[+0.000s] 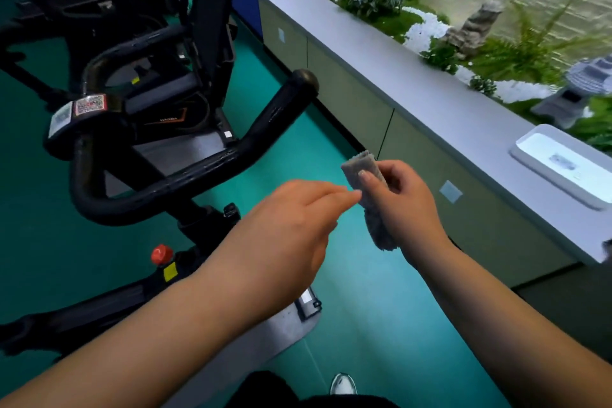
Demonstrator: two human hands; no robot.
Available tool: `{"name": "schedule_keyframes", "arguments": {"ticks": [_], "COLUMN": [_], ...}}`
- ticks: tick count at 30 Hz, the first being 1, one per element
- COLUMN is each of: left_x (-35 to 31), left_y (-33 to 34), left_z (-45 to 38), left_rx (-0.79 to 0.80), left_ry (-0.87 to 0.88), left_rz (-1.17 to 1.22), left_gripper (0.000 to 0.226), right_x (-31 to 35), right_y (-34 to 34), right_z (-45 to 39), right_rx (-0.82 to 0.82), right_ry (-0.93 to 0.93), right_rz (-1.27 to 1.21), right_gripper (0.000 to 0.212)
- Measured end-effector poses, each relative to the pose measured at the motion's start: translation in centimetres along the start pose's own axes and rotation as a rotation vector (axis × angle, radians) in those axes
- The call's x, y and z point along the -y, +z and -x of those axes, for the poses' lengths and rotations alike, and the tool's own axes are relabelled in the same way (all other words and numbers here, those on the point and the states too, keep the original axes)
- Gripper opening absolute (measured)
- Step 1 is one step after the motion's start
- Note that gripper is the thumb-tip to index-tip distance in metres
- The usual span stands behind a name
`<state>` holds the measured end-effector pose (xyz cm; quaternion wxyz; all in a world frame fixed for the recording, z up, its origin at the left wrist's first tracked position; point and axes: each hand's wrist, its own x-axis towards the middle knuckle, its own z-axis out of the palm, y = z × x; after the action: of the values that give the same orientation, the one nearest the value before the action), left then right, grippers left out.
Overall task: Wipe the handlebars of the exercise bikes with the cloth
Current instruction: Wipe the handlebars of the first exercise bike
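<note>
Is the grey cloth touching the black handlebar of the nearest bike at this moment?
Apart. In the head view the cloth is gripped in the right hand, and green floor shows between it and the handlebar.

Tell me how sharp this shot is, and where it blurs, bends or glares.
Head view: the right hand, the grey cloth it holds and the left hand are fairly sharp; the plants and wall at upper right are motion-smeared; the wide lens bows the ledge; the white tray is glary; the black handlebar shows a soft sheen.
</note>
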<state>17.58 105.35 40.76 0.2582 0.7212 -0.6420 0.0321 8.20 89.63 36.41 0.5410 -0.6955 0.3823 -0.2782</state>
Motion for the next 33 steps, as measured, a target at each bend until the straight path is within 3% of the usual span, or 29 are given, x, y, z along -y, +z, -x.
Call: {"name": "schedule_keyframes", "arguments": {"ticks": [4, 9, 15, 21, 25, 33], "left_x": [1.4, 6.5, 11.7, 15.1, 16.1, 16.7], "left_y": [-5.2, -9.3, -12.2, -14.4, -13.6, -12.4], "left_z": [-2.1, -3.4, -4.9, -7.6, -8.6, -9.1], "left_rx": [-0.092, -0.060, -0.097, -0.043, 0.028, 0.082], "left_ry": [0.027, 0.105, 0.343, 0.374, 0.431, 0.397], "left_rz": [-0.051, -0.113, -0.157, -0.222, -0.229, -0.250], "left_gripper": [0.042, 0.043, 0.041, 0.053, 0.051, 0.047], "right_x": [2.0, 3.7, 5.7, 9.2, 11.1, 11.3], "right_y": [0.3, 2.4, 5.7, 8.8, 9.7, 9.5], "right_z": [1.1, 1.9, 4.1, 6.3, 6.1, 1.0], "right_rx": [-0.056, -0.204, -0.479, -0.569, -0.537, -0.638], "right_ry": [0.010, 0.005, 0.003, -0.109, -0.233, -0.478], "right_rz": [-0.045, -0.049, -0.088, -0.095, 0.066, 0.461], "right_gripper": [0.009, 0.008, 0.009, 0.011, 0.026, 0.038]}}
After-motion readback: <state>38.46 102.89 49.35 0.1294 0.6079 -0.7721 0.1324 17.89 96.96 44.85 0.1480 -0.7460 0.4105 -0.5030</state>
